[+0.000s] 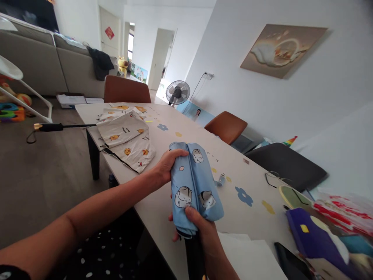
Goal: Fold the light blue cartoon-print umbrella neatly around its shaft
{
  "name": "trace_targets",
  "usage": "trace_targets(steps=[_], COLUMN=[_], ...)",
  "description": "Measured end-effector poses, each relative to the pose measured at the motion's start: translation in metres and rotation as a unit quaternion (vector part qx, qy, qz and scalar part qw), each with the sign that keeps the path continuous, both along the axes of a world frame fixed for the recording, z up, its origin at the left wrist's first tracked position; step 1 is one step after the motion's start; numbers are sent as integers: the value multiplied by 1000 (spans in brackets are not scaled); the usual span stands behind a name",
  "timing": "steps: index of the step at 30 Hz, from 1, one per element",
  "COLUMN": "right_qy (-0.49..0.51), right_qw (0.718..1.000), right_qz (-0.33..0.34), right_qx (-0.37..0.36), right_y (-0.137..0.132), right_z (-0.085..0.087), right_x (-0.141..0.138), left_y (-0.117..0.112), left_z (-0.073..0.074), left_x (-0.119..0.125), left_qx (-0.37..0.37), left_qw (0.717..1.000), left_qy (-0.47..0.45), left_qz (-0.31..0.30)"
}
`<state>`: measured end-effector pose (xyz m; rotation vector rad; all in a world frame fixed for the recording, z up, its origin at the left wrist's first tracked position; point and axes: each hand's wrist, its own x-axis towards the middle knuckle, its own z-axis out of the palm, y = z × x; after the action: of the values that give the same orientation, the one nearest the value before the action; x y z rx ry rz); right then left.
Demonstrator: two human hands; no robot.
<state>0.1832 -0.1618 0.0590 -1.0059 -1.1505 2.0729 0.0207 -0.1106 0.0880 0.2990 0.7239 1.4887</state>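
Note:
A folded blue umbrella [194, 182] with cartoon animal prints is held up over the table, its black handle [194, 254] pointing down toward me. My left hand [171, 161] is wrapped around the upper left side of the cloth, thumb lying on top. Lower down, my right hand [204, 225] grips the folds just above the handle, thumb pressed on the cloth and fingertips showing on the left side. Beyond my left arm lies a cream umbrella [125, 138] with yellow bear prints, loosely folded, its shaft and black handle [48, 127] sticking out past the table's left edge.
The table [163, 116] bears flower decals. On its right are glasses [272, 179], a purple box [309, 233], a dark phone [291, 260], white paper [250, 252] and plastic packaging [344, 210]. Brown chairs [126, 88] and a fan [177, 92] stand behind.

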Motion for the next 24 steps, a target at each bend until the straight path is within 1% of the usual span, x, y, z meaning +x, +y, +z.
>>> trace_targets(steps=[5,10,14,16,18,20,22,24], right_qy=[-4,-51,-53,-48,-42,-35,-30,-33], right_qw=[996,986,976,974,973,973,974,977], right_qz=[-61,-94,-107,-110,-113,-120,-124,-128], right_qx=[65,130,181,193,198,196,185,169], right_y=[11,28,49,61,72,82,91,99], right_z=[12,24,27,28,27,26,23,19], right_x=[-4,-11,-19,-24,-32,-40,-49,-57], left_y=[23,51,60,60,63,69,78,87], left_z=[1,5,9,8,4,-3,-12,-21], left_x=[2,-1,-4,-5,-8,-12,-18,-23], left_qx=[-15,-32,15,39,49,53,54,40], left_qw=[999,999,1000,998,994,986,983,985], left_qy=[29,25,10,8,1,-13,-22,-25], left_qz=[-7,-11,-9,-42,-103,-155,-174,-165])
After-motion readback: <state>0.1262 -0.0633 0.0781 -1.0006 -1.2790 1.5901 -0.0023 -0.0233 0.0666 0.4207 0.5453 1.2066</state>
